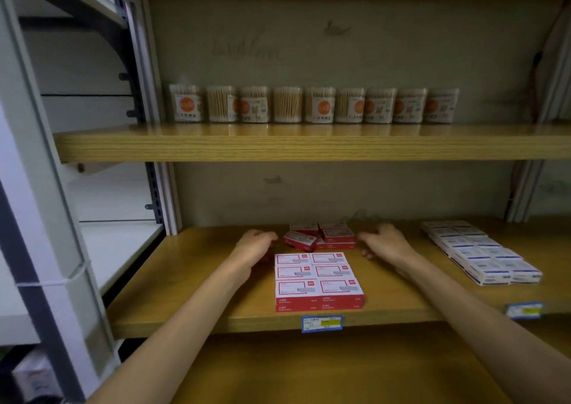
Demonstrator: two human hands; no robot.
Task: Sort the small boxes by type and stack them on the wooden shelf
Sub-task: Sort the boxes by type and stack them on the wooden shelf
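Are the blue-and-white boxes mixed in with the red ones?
No, the blue-and-white boxes lie in their own group at the shelf's right, apart from the red boxes in the middle.

wall [386, 48]: dull grey-green, scuffed | light: dim | left: white metal rack [40, 187]

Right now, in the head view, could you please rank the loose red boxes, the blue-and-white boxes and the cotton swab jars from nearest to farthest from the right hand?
From the right hand:
1. Loose red boxes, just to its left.
2. Blue-and-white boxes, further along the same shelf to its right.
3. Cotton swab jars, on the shelf above.
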